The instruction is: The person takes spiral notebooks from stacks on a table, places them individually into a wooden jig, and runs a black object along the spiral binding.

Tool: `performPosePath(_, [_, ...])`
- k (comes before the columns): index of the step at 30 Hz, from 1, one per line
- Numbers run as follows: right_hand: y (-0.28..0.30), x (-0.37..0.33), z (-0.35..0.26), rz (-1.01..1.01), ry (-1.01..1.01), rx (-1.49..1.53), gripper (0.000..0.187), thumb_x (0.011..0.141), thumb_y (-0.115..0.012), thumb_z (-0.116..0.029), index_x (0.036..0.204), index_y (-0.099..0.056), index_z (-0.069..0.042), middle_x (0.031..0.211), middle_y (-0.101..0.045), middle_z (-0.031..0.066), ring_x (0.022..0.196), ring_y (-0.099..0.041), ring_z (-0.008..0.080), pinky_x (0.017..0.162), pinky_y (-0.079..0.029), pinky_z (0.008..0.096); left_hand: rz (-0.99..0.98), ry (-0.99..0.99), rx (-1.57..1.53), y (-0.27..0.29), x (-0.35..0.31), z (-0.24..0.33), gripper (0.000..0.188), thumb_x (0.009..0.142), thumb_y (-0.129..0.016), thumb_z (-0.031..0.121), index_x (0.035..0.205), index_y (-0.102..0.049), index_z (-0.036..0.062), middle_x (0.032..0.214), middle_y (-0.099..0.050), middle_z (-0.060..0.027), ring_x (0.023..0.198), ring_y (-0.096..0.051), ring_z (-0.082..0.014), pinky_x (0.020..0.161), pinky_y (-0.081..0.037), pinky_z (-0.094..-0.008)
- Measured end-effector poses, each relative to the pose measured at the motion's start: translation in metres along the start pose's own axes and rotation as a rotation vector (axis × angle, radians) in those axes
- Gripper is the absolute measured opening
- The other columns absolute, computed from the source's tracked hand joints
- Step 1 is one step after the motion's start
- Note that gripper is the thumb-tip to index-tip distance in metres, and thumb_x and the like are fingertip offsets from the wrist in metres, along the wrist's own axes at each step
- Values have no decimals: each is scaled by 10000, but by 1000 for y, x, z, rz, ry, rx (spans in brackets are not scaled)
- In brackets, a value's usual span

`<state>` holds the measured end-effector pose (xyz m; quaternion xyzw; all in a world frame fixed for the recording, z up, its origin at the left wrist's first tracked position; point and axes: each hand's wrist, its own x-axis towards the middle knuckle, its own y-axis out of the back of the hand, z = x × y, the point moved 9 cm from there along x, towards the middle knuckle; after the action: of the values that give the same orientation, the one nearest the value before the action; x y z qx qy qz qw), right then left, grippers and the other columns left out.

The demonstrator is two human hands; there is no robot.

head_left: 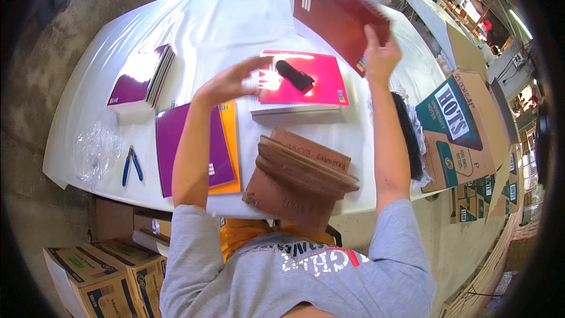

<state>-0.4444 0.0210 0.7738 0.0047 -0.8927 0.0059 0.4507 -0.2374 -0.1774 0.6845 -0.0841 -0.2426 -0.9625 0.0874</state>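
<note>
My right hand (381, 56) grips the lower right edge of a dark red spiral notebook (332, 12), raised over the far right of the table and slightly blurred. My left hand (232, 81) is open, its fingers spread at the left edge of a pink spiral notebook (318, 76); whether it touches the cover I cannot tell. The pink notebook tops a stack whose white page edges show. On its cover lies a small black object (294, 75), its kind unclear. Below my left forearm are a purple notebook (185, 141) and an orange notebook (231, 147), overlapping.
Folded brown cardboard (300, 176) sits at the table's near edge. At left are a purple notebook stack (141, 76), crumpled clear plastic (97, 153) and blue-handled pliers (131, 165). A black brush-like strip (409, 135) lies right, beside cartons (459, 135). More cartons (106, 277) stand lower left.
</note>
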Motion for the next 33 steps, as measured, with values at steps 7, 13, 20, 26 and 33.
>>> performPosePath(7, [94,-28,-11,-40,-453,652,456,768,-656,24,1189,-482,-1,1173,-544,76,1076,-507,198,952,-378,317,108,94,52,-99,-81,-7,535,565,-806,60,1051,-584,61,987,-609,-108,934,-571,-255,830,-438,-359])
performPosePath(13, [157,-78,-41,-64,-587,727,436,780,-659,-23,1183,-491,-19,1167,-550,71,1078,-508,195,953,-382,334,145,202,147,-129,-66,-34,502,657,-769,272,1050,-571,31,932,-618,-133,880,-571,-287,798,-433,-381])
performPosePath(20, [208,-140,-52,-147,-422,647,517,725,-722,-55,1186,-493,-13,1147,-562,89,1047,-538,217,930,-410,346,255,-447,-1181,-65,-129,58,864,675,-644,41,1403,-179,43,1253,-445,-143,1190,-424,-239,1023,-301,-391])
performPosePath(26, [184,-202,-45,-460,-393,763,235,778,-663,-34,956,-511,-20,959,-581,162,892,-605,279,738,-523,347,612,-223,-313,-114,-148,49,759,657,-740,-7,1279,-309,54,971,-490,-53,931,-498,-159,874,-391,-312])
performPosePath(33, [188,-242,-37,-542,-605,284,368,791,-664,-35,1067,-422,-18,1069,-505,85,1027,-511,167,900,-398,284,742,-87,-361,-143,-160,3,665,661,-784,67,1184,-375,33,1038,-471,-56,958,-461,-152,867,-353,-297])
